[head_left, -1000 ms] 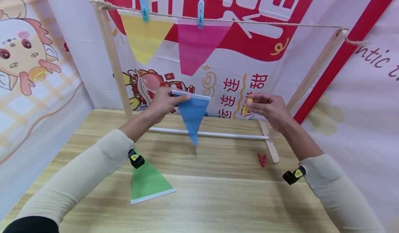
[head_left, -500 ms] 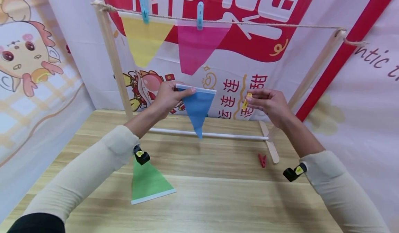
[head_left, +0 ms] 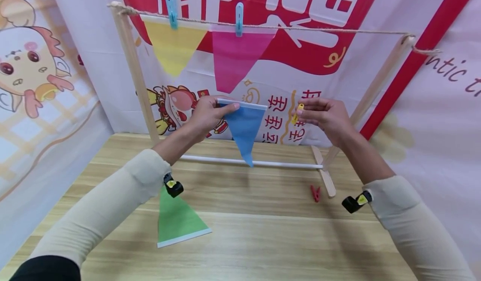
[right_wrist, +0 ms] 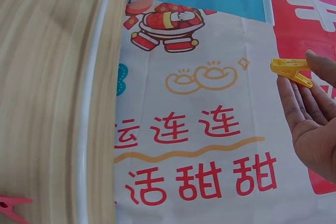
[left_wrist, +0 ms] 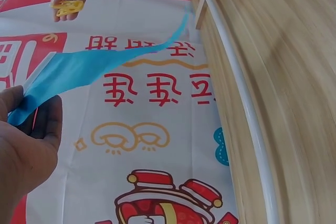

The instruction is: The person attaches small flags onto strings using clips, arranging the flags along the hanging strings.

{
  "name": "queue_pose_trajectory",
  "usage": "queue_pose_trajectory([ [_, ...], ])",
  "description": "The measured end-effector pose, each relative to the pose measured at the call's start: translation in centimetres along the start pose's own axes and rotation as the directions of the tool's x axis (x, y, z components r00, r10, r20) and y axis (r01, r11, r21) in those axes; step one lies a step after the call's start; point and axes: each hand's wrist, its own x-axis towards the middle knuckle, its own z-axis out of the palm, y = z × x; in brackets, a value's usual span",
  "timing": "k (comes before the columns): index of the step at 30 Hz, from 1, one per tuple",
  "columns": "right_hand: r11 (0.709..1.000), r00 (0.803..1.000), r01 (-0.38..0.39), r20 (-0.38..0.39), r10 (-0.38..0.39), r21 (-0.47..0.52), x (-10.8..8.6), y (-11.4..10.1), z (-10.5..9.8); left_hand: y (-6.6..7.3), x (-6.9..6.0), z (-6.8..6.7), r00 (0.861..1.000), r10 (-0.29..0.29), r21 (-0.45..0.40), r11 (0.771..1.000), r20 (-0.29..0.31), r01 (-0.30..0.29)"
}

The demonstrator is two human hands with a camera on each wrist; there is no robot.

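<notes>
My left hand (head_left: 206,116) pinches a blue triangular pennant (head_left: 245,126) by its white top edge, near the left corner. The pennant hangs point down, below the twine (head_left: 319,29) and clear of it. To its right, my right hand (head_left: 327,118) holds a yellow clothespin (head_left: 298,113) between thumb and fingers; the right wrist view shows that clothespin (right_wrist: 292,70) side-on. On the twine hang a yellow pennant (head_left: 174,45) and a pink pennant (head_left: 240,57), each under a light blue clothespin (head_left: 239,19). A green pennant (head_left: 180,218) lies on the table, partly behind my left wrist camera.
Two wooden posts (head_left: 379,91) carry the twine, and a white rod (head_left: 285,164) joins them low down. A red clothespin (head_left: 315,193) lies on the wooden table (head_left: 263,243) near the right foot. A printed cloth (head_left: 308,72) hangs behind the frame.
My left hand has moved up and to the right with the blue pennant. My right hand has risen a little with the yellow clothespin. The hanging pennants stay in place.
</notes>
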Motion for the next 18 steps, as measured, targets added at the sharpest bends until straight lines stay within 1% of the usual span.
queue_pose_trajectory([
  [3, 1.000, 1.000, 0.006, -0.001, -0.006, -0.011, 0.1, -0.4, 0.1, 0.0, 0.0, 0.3, 1.000, 0.006, -0.003, 1.000, 0.002, -0.006],
  [9, 0.999, 0.999, 0.043, -0.006, -0.043, -0.033, 0.2, -1.3, 0.4, 0.0, 0.1, 0.6, 1.000, 0.012, -0.027, 1.000, 0.019, -0.012],
  [13, 0.998, 0.998, 0.056, -0.011, -0.056, -0.043, 0.3, -1.9, 0.6, 0.3, 0.0, 0.8, 1.000, 0.015, -0.028, 1.000, 0.025, -0.014],
  [18, 0.996, 0.997, 0.075, -0.002, -0.075, -0.053, 0.5, -2.7, 0.9, 1.0, -0.1, 0.9, 0.999, 0.028, -0.034, 0.999, 0.032, -0.027],
])
